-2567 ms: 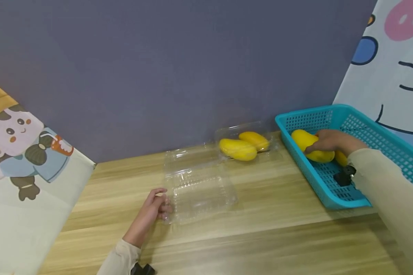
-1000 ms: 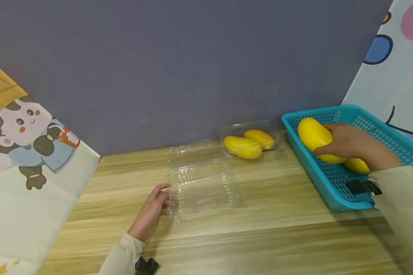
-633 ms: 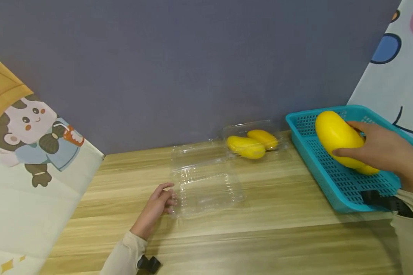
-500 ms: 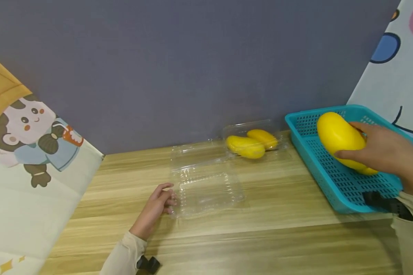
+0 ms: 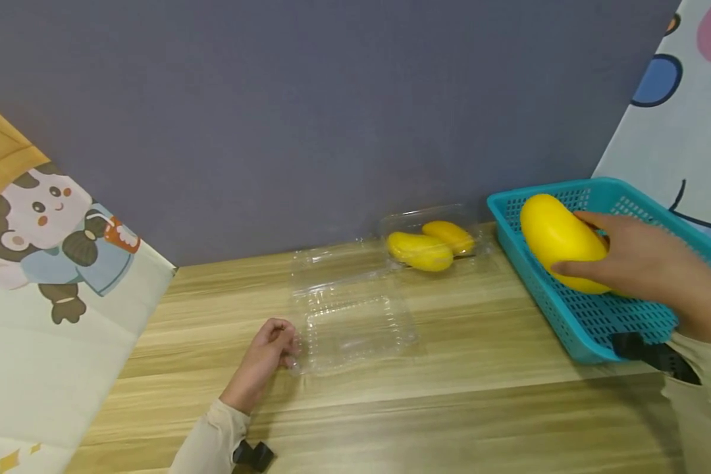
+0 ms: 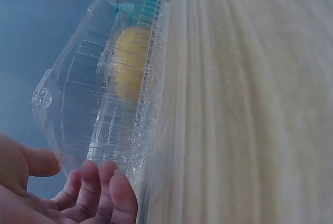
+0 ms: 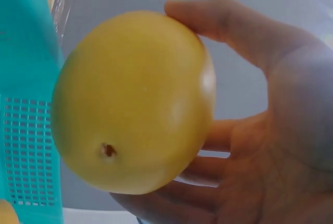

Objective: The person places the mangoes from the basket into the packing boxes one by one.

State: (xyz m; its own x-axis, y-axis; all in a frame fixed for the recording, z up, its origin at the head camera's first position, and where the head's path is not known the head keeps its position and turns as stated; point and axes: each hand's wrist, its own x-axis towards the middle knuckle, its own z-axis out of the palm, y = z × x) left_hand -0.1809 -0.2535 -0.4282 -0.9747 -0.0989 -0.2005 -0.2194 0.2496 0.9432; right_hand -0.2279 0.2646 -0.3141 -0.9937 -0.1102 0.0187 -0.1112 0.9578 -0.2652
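Observation:
My right hand point(image 5: 642, 260) grips a large yellow mango point(image 5: 559, 243) above the teal basket point(image 5: 530, 296). In the right wrist view the mango point(image 7: 135, 104) sits between thumb and fingers, its stem scar facing the camera. My left hand point(image 5: 266, 355) is at the left edge of an opened clear plastic clamshell box point(image 5: 355, 326) that lies on the table. The left wrist view has its loosely bent fingers point(image 6: 89, 185) against the box edge, thumb apart. Whether they pinch the edge is hard to tell.
Behind the open box, a second clear box point(image 5: 411, 218) holds two yellow mangoes point(image 5: 419, 251) by the grey back wall point(image 5: 308, 131). A sliver of another mango point(image 5: 619, 294) shows in the basket under my right hand. Cartoon-printed panels point(image 5: 29, 263) flank the wooden table point(image 5: 391, 415).
My right hand has raised the mango from the basket floor; in the last half second it shifts slightly left. The left index finger bends in more, while its hand stays at the box edge.

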